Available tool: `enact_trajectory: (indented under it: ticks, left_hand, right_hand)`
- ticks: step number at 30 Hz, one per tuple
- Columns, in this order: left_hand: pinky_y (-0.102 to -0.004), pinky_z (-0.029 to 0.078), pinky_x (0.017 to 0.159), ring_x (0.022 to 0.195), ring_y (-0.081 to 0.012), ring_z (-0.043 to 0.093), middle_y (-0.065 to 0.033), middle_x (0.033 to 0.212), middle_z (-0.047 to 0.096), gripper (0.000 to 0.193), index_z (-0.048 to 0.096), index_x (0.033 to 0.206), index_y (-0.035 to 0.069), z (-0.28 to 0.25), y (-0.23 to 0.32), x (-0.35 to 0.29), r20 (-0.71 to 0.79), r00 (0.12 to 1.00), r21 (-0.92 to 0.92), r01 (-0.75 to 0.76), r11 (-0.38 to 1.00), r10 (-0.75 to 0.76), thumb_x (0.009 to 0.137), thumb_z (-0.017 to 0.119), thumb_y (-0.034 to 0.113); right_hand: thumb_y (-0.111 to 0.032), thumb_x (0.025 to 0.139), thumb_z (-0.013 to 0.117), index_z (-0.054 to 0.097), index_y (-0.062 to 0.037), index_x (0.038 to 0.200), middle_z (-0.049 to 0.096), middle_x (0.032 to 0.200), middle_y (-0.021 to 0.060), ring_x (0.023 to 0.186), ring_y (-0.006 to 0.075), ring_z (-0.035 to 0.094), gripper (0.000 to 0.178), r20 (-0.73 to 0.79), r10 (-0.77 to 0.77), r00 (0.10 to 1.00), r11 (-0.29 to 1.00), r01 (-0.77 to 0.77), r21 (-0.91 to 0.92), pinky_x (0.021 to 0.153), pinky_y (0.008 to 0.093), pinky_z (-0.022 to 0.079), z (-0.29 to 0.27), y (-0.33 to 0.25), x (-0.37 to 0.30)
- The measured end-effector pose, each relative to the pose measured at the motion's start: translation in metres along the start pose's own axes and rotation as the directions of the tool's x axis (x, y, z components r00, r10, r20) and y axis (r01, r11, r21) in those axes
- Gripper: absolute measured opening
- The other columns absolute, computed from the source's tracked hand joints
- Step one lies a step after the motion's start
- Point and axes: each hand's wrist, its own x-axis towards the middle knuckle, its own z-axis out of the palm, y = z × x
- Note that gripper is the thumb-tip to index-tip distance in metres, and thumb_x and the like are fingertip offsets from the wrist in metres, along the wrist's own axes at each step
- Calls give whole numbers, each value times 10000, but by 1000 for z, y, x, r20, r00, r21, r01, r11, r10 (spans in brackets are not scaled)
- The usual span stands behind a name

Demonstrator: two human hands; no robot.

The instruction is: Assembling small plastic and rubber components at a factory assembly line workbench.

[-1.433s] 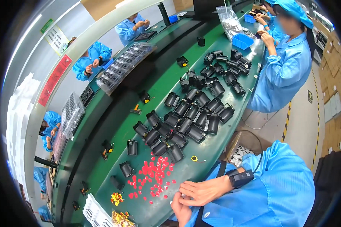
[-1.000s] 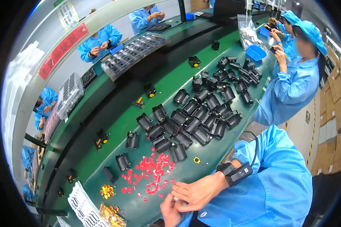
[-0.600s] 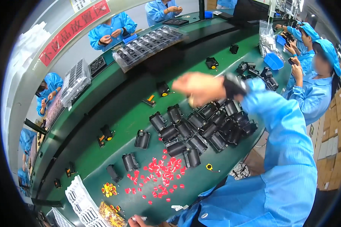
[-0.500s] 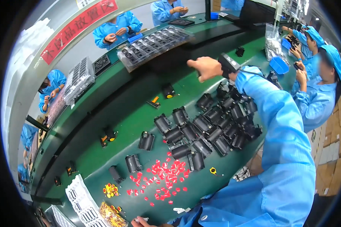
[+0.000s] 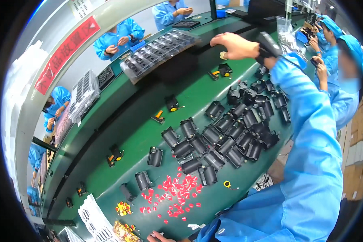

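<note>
My right hand [image 5: 237,46] is stretched out over the far green strip, fingers apart and holding nothing that I can make out. Just below it lies a black part with a yellow-orange handle-like piece [image 5: 220,72]. At the lower edge, only the fingers of my left hand [image 5: 158,237] show, closed by a small pale piece; what they grip is unclear. Between the hands are a heap of black curved plastic housings [image 5: 234,133] and many small red discs [image 5: 177,193]. A small yellow ring-shaped part [image 5: 228,184] lies right of the discs.
Yellow-and-red round pieces [image 5: 124,208] lie beside a clear bag of the same [image 5: 125,232] and a white tray [image 5: 93,218]. Black-and-orange parts [image 5: 115,155] are spaced along the green strip. Clear trays [image 5: 159,52] stand on the raised ledge. Co-workers [image 5: 349,80] sit at right and opposite.
My right hand has moved slightly right and farther away, its fingers spreading. The black part with the yellow-orange piece now shows below it. The view has shifted a little; my left hand stays low.
</note>
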Motion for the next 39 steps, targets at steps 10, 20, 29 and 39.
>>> enact_trajectory:
  ticks: [10,20,29,39]
  left_hand:
    - [-357,457,494,527,-266,618,-114,665,635,148,610,892,21,44,96,-62,733,142,-608,-301,735,665,868,724,113]
    - [-367,437,480,524,-279,593,-141,637,604,147,646,801,4,91,58,-146,744,-209,-668,-263,696,635,841,746,103]
    - [-367,495,561,611,-307,637,-154,737,651,98,646,904,5,127,67,-179,676,-225,-736,-253,628,701,878,698,83]
    - [-255,465,541,594,-74,575,-10,672,622,121,668,951,8,162,42,-167,943,-326,-62,14,998,63,920,672,125]
  right_hand:
    - [-259,934,677,651,-10,1150,724,911,103,841,211,713,331,519,-25,854,262,-495,828,747,330,554,-64,-335,-287]
    - [-164,946,656,607,-36,1074,593,692,-2,582,60,522,188,486,739,467,-152,-587,795,516,232,405,26,-475,-421]
    - [-95,947,597,675,22,949,661,785,48,613,90,626,140,607,614,505,-448,-410,794,538,248,509,47,-425,-433]
    - [-161,908,707,641,-30,897,640,700,23,533,84,585,146,675,333,658,-655,-354,668,470,222,449,139,-400,-440]
